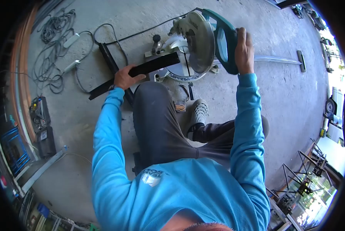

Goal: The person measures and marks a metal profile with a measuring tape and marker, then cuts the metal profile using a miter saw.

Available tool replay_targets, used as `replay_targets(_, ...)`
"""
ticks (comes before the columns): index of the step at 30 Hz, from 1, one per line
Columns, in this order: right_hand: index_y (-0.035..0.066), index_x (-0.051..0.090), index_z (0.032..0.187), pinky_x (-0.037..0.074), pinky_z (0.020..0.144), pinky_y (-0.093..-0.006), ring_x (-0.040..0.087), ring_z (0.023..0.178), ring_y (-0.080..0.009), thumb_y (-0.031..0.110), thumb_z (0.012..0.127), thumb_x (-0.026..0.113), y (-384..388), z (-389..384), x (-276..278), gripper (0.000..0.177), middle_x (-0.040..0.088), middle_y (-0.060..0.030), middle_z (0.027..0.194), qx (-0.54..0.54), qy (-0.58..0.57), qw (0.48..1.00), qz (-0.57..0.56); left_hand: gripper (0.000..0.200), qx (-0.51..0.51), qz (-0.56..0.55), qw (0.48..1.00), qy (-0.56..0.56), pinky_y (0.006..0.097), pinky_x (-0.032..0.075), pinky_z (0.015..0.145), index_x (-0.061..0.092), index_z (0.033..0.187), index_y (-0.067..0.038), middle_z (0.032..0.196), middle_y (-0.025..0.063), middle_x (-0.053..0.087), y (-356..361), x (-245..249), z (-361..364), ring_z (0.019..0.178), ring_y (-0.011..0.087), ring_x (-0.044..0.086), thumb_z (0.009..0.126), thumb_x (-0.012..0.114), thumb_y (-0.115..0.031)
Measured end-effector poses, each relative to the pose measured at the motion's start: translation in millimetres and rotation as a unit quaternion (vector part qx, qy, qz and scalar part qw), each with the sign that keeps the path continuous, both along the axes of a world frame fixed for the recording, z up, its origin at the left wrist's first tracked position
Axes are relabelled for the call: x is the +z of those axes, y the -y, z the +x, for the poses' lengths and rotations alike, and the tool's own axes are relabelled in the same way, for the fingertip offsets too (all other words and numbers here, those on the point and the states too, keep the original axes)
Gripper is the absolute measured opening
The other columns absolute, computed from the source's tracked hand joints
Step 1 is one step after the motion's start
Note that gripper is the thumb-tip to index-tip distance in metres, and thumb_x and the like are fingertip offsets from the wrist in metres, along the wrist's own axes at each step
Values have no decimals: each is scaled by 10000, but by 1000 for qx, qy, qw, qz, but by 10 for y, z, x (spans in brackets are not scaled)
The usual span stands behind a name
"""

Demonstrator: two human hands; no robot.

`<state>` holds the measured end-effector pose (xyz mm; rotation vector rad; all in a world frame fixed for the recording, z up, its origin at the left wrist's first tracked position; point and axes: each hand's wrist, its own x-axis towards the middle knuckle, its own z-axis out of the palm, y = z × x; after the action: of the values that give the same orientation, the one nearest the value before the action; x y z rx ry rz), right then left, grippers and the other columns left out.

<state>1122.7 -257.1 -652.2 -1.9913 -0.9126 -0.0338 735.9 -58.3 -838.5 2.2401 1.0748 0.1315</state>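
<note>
A teal and silver miter saw [195,42] stands on the concrete floor in front of me. My right hand [244,50] grips the saw's teal handle [224,40], with the blade guard raised. My left hand [125,78] holds a long black metal bar [153,65] that lies across the saw's base, its right end close to the blade. Another black bar [111,61] lies on the floor under it, angled away. I am crouched, with my knee and a grey shoe [198,111] just behind the saw.
Tangled cables and a power strip [57,34] lie on the floor at the left. A long metal strip [276,59] sticks out to the saw's right. Boxes and tool cases [39,115] sit at the left; metal frames [303,173] stand at lower right.
</note>
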Motion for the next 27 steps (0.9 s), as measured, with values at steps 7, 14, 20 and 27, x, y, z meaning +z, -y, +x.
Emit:
replay_targets(7, 51, 671, 1125, 534, 764, -321, 655, 898, -217, 85, 922, 707, 124, -824, 421, 209, 667, -106, 1044, 218, -33, 954, 204, 713, -5, 199, 967, 158, 425, 571, 812, 709, 1071, -53, 973, 128, 736, 356, 1123, -762, 902, 349, 718, 650, 885, -601)
replay_targets(14, 79, 661, 1119, 562, 741, -417, 660, 850, -325, 122, 850, 775, 497, -1687, 793, 295, 613, -121, 1023, 475, 22, 880, -17, 629, -45, 287, 941, 172, 422, 555, 762, 690, 1082, -85, 929, 107, 709, 813, 1841, -1125, 853, 336, 693, 597, 964, -378)
replay_targets(20, 32, 650, 998, 580, 757, -397, 690, 857, -300, 75, 880, 767, 679, -1747, 864, 172, 606, -116, 983, 541, 51, 838, -42, 598, -72, 317, 929, 175, 416, 534, 710, 680, 1030, -95, 854, 71, 693, 1104, 2123, -1235, 803, 300, 687, 608, 952, -421)
replay_targets(27, 46, 673, 1009, 515, 667, -333, 607, 775, -201, 101, 829, 848, 978, -1704, 854, 257, 604, -71, 955, 518, -55, 853, 13, 610, -69, 307, 932, 182, 414, 542, 732, 690, 1042, -96, 870, 71, 699, 1303, 2202, -1346, 810, 305, 691, 594, 958, -410)
